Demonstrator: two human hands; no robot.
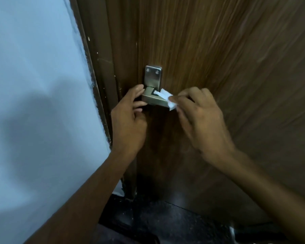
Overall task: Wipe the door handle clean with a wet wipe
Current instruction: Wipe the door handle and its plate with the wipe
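From the head camera, one brushed-metal lever door handle [152,98] sits on a wooden door [218,50], below its backplate [152,75] with two screws. The left hand [130,118] is part open, its fingertips touching the handle's near end, apparently steadying it; it grips nothing else. The right hand [197,111] pinches one small folded wet wipe [166,98] between thumb and fingers, pressed on the lever's top.

The wipe is small, so it could slip from the pinch or miss the underside. The lever could also dip under pressure if the left hand lets go.

Count: one handle, one wipe, two hands.
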